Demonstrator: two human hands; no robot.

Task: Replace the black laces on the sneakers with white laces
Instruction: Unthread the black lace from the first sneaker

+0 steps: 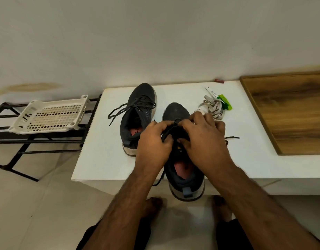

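Working the black lace (169,132) at the throat of the near sneaker (185,175), both hands right on it. Left hand (154,141) curled, fingers (166,126) pinching a dark loop of lace. Right hand (203,139) curled too, fingers (187,123) gripping the lace just beside the left. Heel of that sneaker hanging over the front edge of the white table (101,159), toe pointing away. One lace end trailing out to the right across the table, another dangling off the front edge. Second sneaker (137,116) just to the left and a bit farther back, black laces in place, loose ends sprawled to its left. White laces (212,107) bundled beyond the right hand, touching a green card (226,102). Off to the left, a white plastic basket (49,116) sitting tilted on a black metal rack (14,141). Wooden board (289,112) on the right.
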